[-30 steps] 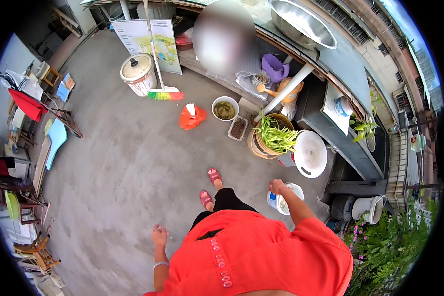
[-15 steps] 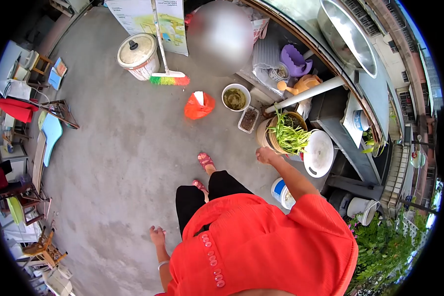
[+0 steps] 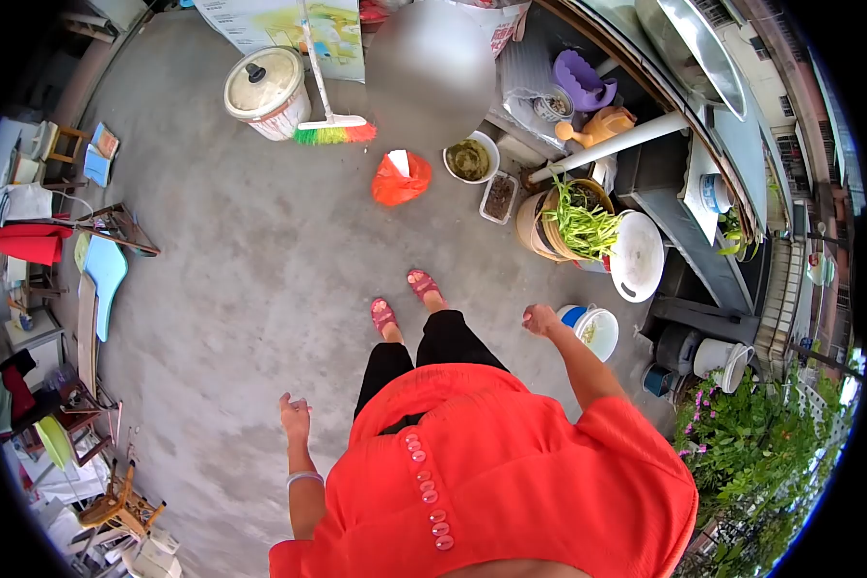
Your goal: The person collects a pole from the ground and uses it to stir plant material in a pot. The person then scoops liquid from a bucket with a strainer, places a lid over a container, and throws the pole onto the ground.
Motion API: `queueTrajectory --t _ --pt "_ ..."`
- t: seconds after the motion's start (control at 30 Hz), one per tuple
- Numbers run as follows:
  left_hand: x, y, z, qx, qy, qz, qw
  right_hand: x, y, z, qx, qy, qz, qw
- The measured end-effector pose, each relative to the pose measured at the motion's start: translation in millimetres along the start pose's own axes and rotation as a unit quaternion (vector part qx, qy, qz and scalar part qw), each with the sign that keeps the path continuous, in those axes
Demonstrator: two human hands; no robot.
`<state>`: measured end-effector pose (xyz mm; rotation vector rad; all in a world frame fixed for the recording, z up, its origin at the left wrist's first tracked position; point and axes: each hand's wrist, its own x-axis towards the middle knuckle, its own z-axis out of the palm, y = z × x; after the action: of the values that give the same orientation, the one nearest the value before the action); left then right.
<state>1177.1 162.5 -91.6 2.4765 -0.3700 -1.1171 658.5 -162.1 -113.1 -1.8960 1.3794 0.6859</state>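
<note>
My left hand (image 3: 296, 419) hangs over the concrete floor on the left, a bracelet on its wrist. Its fingers are apart and nothing is in them. On the right, my right hand (image 3: 541, 320) has its fingers curled in, with no object visible in it. Nearest to that hand is a white and blue bucket (image 3: 602, 337), whose contents are hard to make out. Beyond it stand a round white lid or board (image 3: 637, 257) and a large pot holding green leafy stalks (image 3: 588, 229).
Ahead lie an orange-red plastic bag (image 3: 400, 183), a basin of greenish liquid (image 3: 470, 159) and a clear tray (image 3: 498, 197). A broom (image 3: 335, 123) stands beside a lidded bucket (image 3: 265, 87). Chairs and a light blue board (image 3: 104, 275) line the left; a shelf post (image 3: 612, 149) slants at right.
The view has shifted, so the bag, basin and buckets sit higher in it. My feet have changed position in a step. Both hands have swung slightly, still without any visible object.
</note>
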Motion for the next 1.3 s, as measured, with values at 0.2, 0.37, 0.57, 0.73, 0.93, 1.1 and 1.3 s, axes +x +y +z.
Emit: queueTrajectory --t 0.2,0.37,0.57,0.73,0.93,1.1,1.3 --pt "18 -12 -25 0.045 -0.009 -0.077 0.996 -74 -5 42 0.224 -0.13 0.249 0.933" --pt "22 35 -10 0.03 -0.055 -0.027 0.998 -64 -14 58 0.205 -0.062 0.207 0.955" --pt "33 97 -6 0.006 -0.058 0.103 0.993 -38 -44 50 0.279 0.034 0.128 0.951" --pt "43 80 -21 -0.022 -0.004 0.141 0.99 -26 -42 45 0.244 0.022 0.101 0.964" --pt "25 -29 -22 0.016 0.046 0.038 0.998 -9 -37 17 0.174 -0.027 0.104 0.979" --pt "-17 -93 -6 -0.017 0.042 -0.13 0.99 23 -31 8 0.101 -0.01 0.068 0.993" --pt "-42 -75 -9 -0.035 0.06 -0.153 0.986 43 -71 -16 0.133 -0.015 0.018 0.991"
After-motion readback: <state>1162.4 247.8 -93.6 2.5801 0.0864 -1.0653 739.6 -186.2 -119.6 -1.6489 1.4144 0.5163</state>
